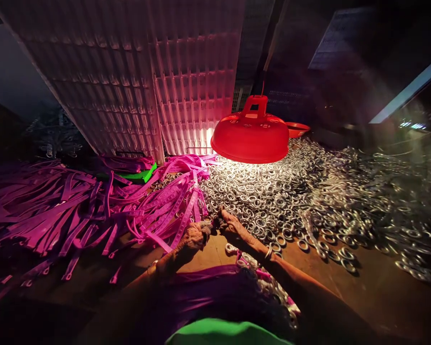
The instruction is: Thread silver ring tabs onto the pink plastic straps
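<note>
My left hand (pixel 198 235) is closed, its fingers curled together at the front edge of the ring pile. Just right of it, my right hand (pixel 230 224) is also closed, fingertips pinched. Dark coverings wrap some fingers on both hands. Whatever lies between the fingers is too small and shaded to make out. Purple straps (pixel 181 206) with small holes lie right behind and beside my left hand. Loose metal rings (pixel 251 196) are heaped behind my right hand. Across my lap lie more purple straps (pixel 208 292), with rings (pixel 269 282) at their right ends under my right forearm.
A red lamp (pixel 251 139) hangs low over the rings, lighting them. Many purple straps (pixel 50 215) spread to the left, some by a green tray (pixel 141 175). Tall ribbed panels (pixel 129 86) lean behind. An orange-red dish-shaped thing (pixel 299 129) stands behind the lamp.
</note>
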### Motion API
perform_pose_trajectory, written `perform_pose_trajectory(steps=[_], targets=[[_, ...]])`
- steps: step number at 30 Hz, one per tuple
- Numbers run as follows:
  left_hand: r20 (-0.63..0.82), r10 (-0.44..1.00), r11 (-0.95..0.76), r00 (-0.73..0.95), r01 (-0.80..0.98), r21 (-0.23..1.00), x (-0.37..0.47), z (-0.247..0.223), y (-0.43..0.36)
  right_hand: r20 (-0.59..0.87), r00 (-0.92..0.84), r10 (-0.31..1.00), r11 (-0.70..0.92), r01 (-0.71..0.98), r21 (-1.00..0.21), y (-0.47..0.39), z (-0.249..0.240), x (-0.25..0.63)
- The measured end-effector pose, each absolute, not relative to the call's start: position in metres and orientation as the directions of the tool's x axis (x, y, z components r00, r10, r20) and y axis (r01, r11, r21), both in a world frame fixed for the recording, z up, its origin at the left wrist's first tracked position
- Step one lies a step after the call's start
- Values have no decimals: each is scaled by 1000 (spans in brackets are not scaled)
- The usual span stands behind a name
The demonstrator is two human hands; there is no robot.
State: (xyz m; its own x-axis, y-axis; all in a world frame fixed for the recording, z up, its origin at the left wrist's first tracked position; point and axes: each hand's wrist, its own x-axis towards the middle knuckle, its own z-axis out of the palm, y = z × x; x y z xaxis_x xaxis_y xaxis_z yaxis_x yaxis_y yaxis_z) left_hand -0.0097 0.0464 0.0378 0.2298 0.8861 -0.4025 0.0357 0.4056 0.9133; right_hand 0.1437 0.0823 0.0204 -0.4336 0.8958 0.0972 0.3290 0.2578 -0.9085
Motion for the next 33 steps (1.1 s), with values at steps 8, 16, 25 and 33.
perform_pose_trajectory(steps=[8, 16, 25, 33], targets=[[-425, 832, 421, 356, 92, 902, -23, 94, 27, 77, -630, 773, 436, 439, -785, 11, 74, 162], [-471, 691, 521, 549, 73, 850, -24, 91, -35, -14, -560, 829, 396, 604, -691, -71, 62, 178], [-391, 722, 536, 571, -103, 838, -19, 67, -55, -62, -601, 796, 256, 429, -866, -63, 49, 169], [-476, 657, 644, 585, -106, 758, -10, 56, -50, -96, -744, 661, 423, 474, -772, -49, 63, 165]])
